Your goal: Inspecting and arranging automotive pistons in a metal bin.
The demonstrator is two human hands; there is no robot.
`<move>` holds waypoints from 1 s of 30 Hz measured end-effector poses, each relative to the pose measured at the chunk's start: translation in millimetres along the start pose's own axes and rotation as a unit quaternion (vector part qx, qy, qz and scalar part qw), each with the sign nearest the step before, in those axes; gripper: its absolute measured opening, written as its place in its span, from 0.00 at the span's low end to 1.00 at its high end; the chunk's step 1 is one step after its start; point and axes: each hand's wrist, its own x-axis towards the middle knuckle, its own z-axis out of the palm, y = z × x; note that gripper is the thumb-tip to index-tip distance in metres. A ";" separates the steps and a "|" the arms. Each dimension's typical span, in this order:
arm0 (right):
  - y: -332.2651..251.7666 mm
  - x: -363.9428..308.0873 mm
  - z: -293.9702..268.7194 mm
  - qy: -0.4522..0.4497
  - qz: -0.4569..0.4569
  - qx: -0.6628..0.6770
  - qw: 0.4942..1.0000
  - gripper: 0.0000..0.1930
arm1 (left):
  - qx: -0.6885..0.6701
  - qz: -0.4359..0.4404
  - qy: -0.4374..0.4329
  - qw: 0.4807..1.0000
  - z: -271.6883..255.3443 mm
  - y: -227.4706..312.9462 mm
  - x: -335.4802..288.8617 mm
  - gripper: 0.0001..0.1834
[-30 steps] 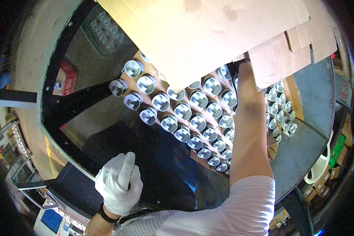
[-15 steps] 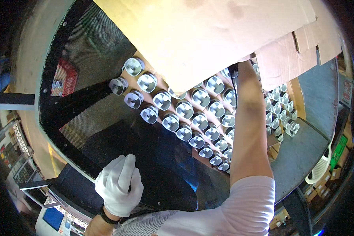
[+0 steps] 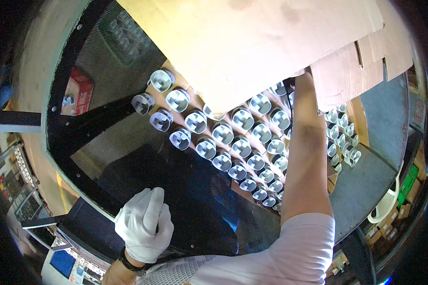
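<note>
While the right hand's state, beneath the cardboard sheet (image 3: 261, 45) toward the tabletop's (image 3: 383, 114) far edge, cannot be told and the left hand (image 3: 144, 227) is curled in, seemingly empty, the sheet, probably light and bendable, is best held by opposite edges.

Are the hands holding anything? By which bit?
Nothing shows in the curled left hand. The cardboard hides the right hand, so I can't tell there.
</note>
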 end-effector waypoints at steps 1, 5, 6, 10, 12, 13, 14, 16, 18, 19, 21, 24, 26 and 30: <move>-3.4 -1.4 1.9 -0.001 -0.005 0.003 1.000 0.11 | 0.000 -0.004 0.003 1.000 0.5 0.6 -1.2 0.29; -7.1 -0.2 -3.6 0.004 -0.010 0.009 1.000 0.11 | -0.007 0.001 0.016 1.000 -0.7 0.1 -1.3 0.29; -4.0 -5.5 -5.7 0.009 -0.010 0.014 1.000 0.11 | -0.011 0.006 0.021 1.000 -0.2 -1.1 -2.6 0.29; 7.5 -44.8 -7.8 0.031 -0.032 0.075 0.996 0.11 | -0.015 0.008 0.047 0.999 1.6 0.5 0.7 0.28; 16.0 -83.1 -18.7 0.034 -0.054 0.133 0.989 0.11 | -0.017 0.001 0.058 0.998 0.3 1.7 -1.8 0.27; 20.4 -100.9 -26.0 0.036 -0.058 0.164 0.984 0.11 | -0.022 0.007 0.060 0.998 0.8 0.4 -1.6 0.26; 24.0 -121.5 -32.5 0.034 -0.070 0.200 0.977 0.11 | -0.022 0.014 0.067 0.997 2.0 -1.6 -1.7 0.25; 17.1 -163.1 -48.0 0.021 -0.106 0.268 0.957 0.11 | -0.019 0.020 0.082 0.996 1.8 -1.4 -5.5 0.24; 1.7 -207.6 -62.6 -0.003 -0.149 0.327 0.933 0.11 | -0.009 0.024 0.101 0.995 1.8 0.4 -7.9 0.22; -8.8 -228.5 -68.6 -0.019 -0.166 0.357 0.919 0.11 | -0.007 0.026 0.108 0.994 1.9 0.0 -9.4 0.22; -44.2 -261.0 -85.8 -0.171 0.040 0.731 0.659 0.15 | -0.002 0.035 0.135 0.990 4.9 -1.6 -12.9 0.18; -55.4 -288.1 -103.7 -0.261 0.136 0.861 0.415 0.18 | -0.018 0.052 0.166 0.985 6.3 -4.9 -17.2 0.17; -76.4 -308.3 -137.4 -0.254 0.093 0.839 0.473 0.18 | -0.031 0.050 0.194 0.979 4.9 -3.1 -19.1 0.15; -102.2 -335.1 -178.4 -0.307 0.057 0.852 0.420 0.17 | -0.036 0.060 0.200 0.977 0.3 -3.3 -25.4 0.13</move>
